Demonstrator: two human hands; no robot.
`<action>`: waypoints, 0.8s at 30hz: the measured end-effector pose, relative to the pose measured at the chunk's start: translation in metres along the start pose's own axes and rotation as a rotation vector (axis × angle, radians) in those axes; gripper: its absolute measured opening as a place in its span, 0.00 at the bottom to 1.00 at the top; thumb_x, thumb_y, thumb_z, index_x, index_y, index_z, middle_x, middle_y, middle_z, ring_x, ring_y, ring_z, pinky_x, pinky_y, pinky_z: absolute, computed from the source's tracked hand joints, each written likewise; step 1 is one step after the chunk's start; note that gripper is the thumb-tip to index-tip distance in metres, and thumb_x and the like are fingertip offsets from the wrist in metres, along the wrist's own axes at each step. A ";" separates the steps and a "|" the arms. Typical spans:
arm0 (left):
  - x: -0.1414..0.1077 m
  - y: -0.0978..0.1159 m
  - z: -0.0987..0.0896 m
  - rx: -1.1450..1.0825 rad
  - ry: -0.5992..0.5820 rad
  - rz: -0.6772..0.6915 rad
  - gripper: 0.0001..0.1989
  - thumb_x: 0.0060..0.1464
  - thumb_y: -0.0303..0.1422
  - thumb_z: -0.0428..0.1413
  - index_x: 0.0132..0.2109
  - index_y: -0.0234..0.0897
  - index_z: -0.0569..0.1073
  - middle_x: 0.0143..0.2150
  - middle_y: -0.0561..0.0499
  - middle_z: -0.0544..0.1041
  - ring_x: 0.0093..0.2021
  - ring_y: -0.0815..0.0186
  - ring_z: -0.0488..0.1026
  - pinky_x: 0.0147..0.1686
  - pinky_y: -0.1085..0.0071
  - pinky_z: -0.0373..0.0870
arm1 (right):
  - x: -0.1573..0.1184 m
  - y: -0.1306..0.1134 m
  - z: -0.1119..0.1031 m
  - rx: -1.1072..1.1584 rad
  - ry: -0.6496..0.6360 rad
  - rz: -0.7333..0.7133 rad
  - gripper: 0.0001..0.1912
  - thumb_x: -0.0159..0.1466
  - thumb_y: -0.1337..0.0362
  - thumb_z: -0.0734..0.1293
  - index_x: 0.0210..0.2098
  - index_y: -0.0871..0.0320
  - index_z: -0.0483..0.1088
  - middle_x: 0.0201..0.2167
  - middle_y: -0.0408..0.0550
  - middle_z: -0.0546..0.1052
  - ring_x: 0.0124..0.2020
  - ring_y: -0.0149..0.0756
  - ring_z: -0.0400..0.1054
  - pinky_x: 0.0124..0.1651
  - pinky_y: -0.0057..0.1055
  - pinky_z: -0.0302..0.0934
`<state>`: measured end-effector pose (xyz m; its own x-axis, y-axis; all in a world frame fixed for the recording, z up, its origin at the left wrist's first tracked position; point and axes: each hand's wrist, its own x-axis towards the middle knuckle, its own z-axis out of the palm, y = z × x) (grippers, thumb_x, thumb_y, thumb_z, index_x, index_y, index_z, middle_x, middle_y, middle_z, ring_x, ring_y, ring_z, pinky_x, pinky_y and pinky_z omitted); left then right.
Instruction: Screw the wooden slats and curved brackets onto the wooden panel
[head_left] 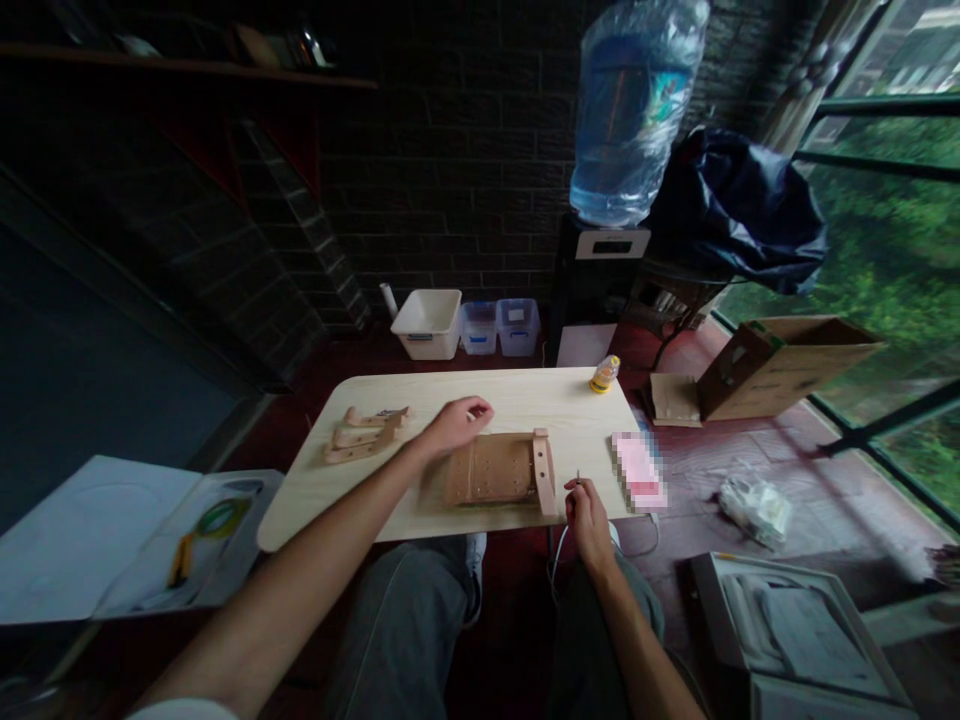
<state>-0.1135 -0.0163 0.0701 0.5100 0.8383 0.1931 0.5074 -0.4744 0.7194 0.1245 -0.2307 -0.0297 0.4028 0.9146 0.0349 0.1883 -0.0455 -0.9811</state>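
Observation:
A brown leather panel (495, 468) with rows of small holes lies on the pale table (525, 395). Across its right end runs a tan leather strap (543, 470) with dark round holes. My left hand (461, 422) hovers just above the panel's upper left edge, its fingers curled into a pinch; whatever may be in them is too small to see. To the right of the strap, my right hand (589, 510) is closed on a thin dark rod, only whose tip (578, 475) shows. Several curved tan leather straps (365, 436) lie at the table's left.
A small yellow-capped bottle (604, 375) stands at the table's far right, and a blurred pink item (639, 470) lies by its right edge. Storage bins (427, 325) and a water dispenser (600, 290) are beyond. An open carton (780, 370) sits at right, a white case (217, 540) at left.

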 end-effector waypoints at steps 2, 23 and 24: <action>-0.013 0.022 0.038 -0.005 0.022 0.069 0.10 0.59 0.39 0.56 0.40 0.39 0.77 0.41 0.48 0.81 0.43 0.62 0.77 0.48 0.64 0.74 | 0.000 0.002 -0.002 0.005 -0.004 0.012 0.24 0.71 0.46 0.52 0.44 0.58 0.68 0.25 0.40 0.68 0.24 0.33 0.62 0.27 0.27 0.57; -0.069 0.049 0.105 0.208 0.089 0.208 0.10 0.64 0.40 0.56 0.47 0.50 0.81 0.61 0.52 0.75 0.65 0.58 0.65 0.67 0.53 0.60 | 0.031 -0.102 -0.052 -1.114 -0.519 -0.134 0.15 0.74 0.56 0.56 0.50 0.56 0.69 0.41 0.53 0.82 0.41 0.39 0.76 0.38 0.29 0.53; -0.069 0.048 0.105 0.207 0.086 0.205 0.10 0.64 0.40 0.56 0.47 0.50 0.82 0.61 0.52 0.75 0.65 0.58 0.65 0.67 0.53 0.60 | 0.031 -0.104 -0.051 -1.137 -0.525 -0.144 0.15 0.74 0.56 0.57 0.50 0.55 0.70 0.41 0.53 0.82 0.41 0.39 0.76 0.38 0.29 0.53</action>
<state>-0.0511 -0.1253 0.0211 0.5603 0.7346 0.3828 0.5352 -0.6737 0.5095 0.1627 -0.2179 0.0833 -0.0406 0.9772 -0.2082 0.9688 -0.0125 -0.2476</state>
